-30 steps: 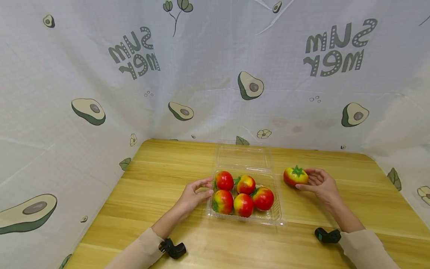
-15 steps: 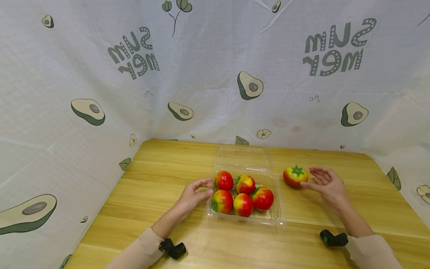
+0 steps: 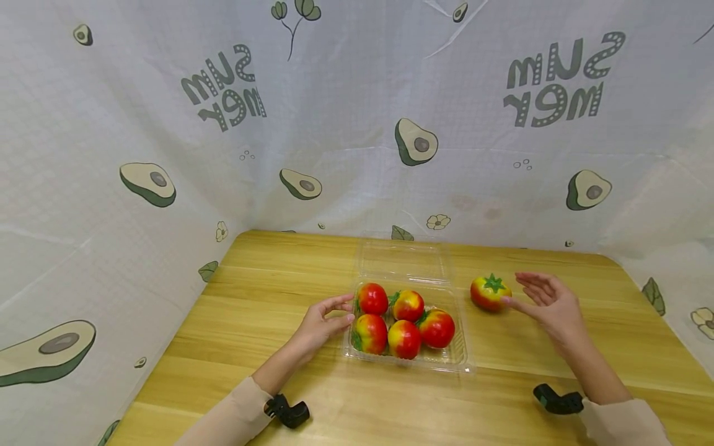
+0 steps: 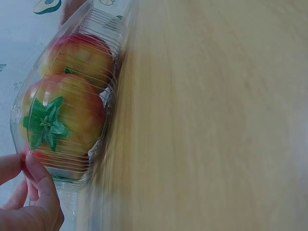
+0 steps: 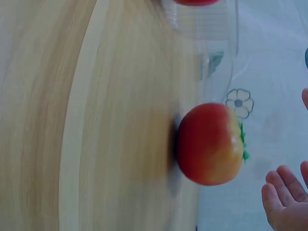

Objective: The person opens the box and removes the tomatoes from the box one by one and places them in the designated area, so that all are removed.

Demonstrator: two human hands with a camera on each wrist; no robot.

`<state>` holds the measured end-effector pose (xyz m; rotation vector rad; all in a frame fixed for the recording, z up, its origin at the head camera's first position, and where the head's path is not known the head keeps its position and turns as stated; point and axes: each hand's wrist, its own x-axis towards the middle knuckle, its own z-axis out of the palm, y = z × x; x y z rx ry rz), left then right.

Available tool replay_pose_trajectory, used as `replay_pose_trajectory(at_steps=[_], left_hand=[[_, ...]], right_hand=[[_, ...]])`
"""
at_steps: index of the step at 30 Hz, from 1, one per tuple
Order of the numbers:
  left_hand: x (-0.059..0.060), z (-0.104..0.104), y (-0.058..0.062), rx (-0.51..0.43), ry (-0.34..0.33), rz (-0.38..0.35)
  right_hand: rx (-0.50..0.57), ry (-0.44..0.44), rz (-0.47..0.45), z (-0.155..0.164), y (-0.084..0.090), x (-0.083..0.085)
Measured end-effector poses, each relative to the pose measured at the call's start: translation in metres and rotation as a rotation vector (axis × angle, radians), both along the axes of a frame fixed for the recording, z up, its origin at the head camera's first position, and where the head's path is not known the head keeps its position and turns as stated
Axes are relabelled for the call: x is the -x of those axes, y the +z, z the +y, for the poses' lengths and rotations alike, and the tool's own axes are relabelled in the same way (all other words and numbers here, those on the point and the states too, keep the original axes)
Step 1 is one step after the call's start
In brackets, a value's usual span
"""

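A clear plastic clamshell container [image 3: 460,348] lies open on the table, with several red-and-yellow tomatoes [image 3: 404,339] in its base. At its left side, my left hand [image 3: 319,323] pinches the rim between thumb and fingers; the left wrist view shows the fingertips on the clear edge beside a tomato [image 4: 62,113] with a green star-shaped top. Right of the container, one more tomato [image 3: 485,297] sits on the wood, green top up. Just right of that tomato is my right hand [image 3: 559,310], fingers spread and holding nothing; the right wrist view has it apart from the fruit.
The container's clear lid [image 3: 404,260] is folded back toward the rear of the wooden table [image 3: 268,279]. A white curtain [image 3: 346,93] printed with avocados hangs behind and at the sides. Each wrist wears a black camera mount.
My right hand has let go of the lone tomato and drawn back to the right, its fingers opening. The tomato stays in place. The left hand and the container have not moved.
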<state>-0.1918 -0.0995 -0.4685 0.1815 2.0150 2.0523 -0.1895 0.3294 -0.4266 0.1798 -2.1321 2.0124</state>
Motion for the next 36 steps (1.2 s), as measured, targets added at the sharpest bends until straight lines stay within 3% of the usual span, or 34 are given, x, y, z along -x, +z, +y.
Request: replay_pose_trajectory(at_steps=[8,17,36], left_hand=[[0.001,0.000,0.000,-0.004,-0.001,-0.003],[0.001,0.000,-0.001,-0.002,-0.004,0.004],[0.001,-0.001,-0.002,-0.015,-0.008,-0.004]], right_hand=[[-0.014,0.076,0.047,-0.019,0.010,-0.007],[-0.229,0.155,0.006,-0.045,0.017,-0.013],[-0.367,0.254,0.009,-0.073,0.008,-0.015]])
